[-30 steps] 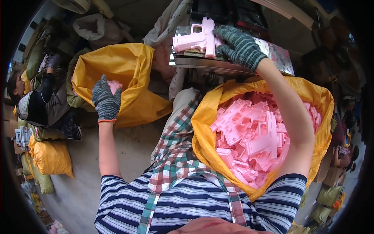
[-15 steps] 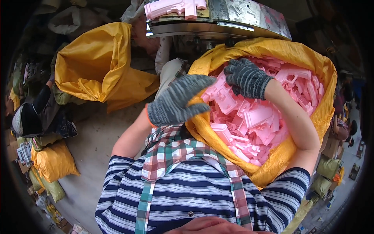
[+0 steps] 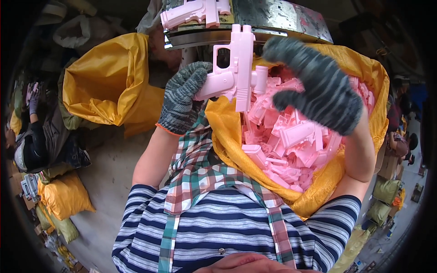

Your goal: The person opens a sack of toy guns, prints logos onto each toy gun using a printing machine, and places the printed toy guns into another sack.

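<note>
And there was the pistol (image 3: 241, 63), smooth pink plastic, right above the left rim of the sack (image 3: 231, 136)! The left grip (image 3: 180, 98), in a grey-streaked knitted glove with an orange cuff edge, was wrapped around its handle (image 3: 218, 85), just left of the sack. Its long axis ran straight away from the wearer, toward the far side of the sack: two-pronged muzzle end pointing outward, ribbed rear end nearest the wearer, handle out to the left, a rounded stub (image 3: 261, 78) poking right over the sack. Above the sack, the right grip (image 3: 318, 86), blurred, had nothing in it, thumb and fingers spread, near the pistol but apart. Inside the sack's crinkled yellow weave, what a heap: angular pink parts (image 3: 298, 136), glossy and jumbled! Beyond the sack, the shiny, stained metal desk (image 3: 291, 20) bore another pistol (image 3: 195, 13), handle leftward. Left of the sack, a second sack (image 3: 136, 59), yellow and creased, gaped wide.
</note>
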Motion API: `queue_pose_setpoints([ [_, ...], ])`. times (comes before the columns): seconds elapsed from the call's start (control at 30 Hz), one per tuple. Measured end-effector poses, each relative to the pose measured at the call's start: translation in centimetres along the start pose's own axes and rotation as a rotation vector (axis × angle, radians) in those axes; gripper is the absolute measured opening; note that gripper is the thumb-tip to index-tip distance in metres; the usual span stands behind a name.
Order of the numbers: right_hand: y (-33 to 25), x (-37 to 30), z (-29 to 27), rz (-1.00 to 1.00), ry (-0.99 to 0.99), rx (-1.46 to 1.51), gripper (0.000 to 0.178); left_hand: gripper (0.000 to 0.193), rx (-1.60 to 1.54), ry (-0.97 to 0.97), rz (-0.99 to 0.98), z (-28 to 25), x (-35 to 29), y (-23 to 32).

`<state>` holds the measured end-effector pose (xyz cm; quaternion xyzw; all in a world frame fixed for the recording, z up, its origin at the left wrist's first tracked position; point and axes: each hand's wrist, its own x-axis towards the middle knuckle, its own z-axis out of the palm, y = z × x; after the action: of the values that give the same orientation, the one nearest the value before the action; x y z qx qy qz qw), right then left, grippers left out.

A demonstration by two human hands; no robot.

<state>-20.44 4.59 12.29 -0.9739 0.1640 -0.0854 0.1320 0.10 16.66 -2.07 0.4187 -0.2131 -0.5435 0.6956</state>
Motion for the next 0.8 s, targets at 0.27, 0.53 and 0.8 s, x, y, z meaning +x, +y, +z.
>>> queue_pose_setpoints([
  [0.27,1.9,0.8,0.5,-0.033,0.21,0.093,0.042,0.024,-0.073,0.063,0.204,1.5,0.6,2.3],
  [0.53,3.4,0.6,-0.5,-0.004,0.045,0.178,0.04,0.041,1.379,0.274,1.302,-2.0,8.8,6.3],
  [0.8,3.4,2.4,-0.7,0.088,0.239,0.255,0.04,0.06,2.186,0.171,0.666,1.6,9.5,11.0],
])
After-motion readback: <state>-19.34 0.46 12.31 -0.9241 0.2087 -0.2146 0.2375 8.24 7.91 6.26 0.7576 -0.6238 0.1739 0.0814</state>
